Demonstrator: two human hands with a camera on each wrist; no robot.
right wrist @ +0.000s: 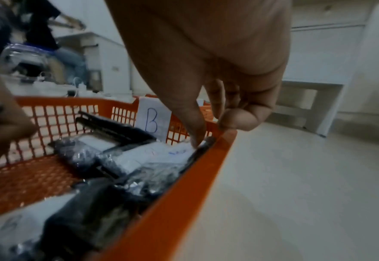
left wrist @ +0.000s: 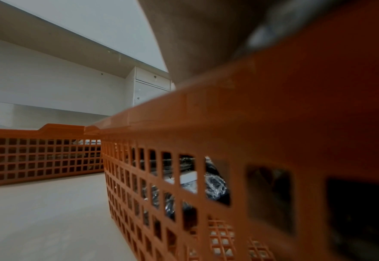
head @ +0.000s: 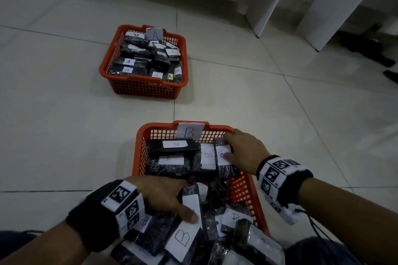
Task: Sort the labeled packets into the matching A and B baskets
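Note:
Two orange baskets stand on the tiled floor. Basket A is farther off, with an "A" card and several A-labelled black packets. Basket B is close, marked with a "B" card. My right hand holds a black packet with a blue-lettered white label against basket B's far right wall; my thumb presses that label. My left hand grips an upright white-labelled packet at the basket's near end, thumb on the label, fingers hidden behind it.
A heap of B-labelled packets lies at the near end under my left hand. White furniture legs and dark shoes stand beyond. A cable hangs from my right wrist. Bare tiles separate the baskets.

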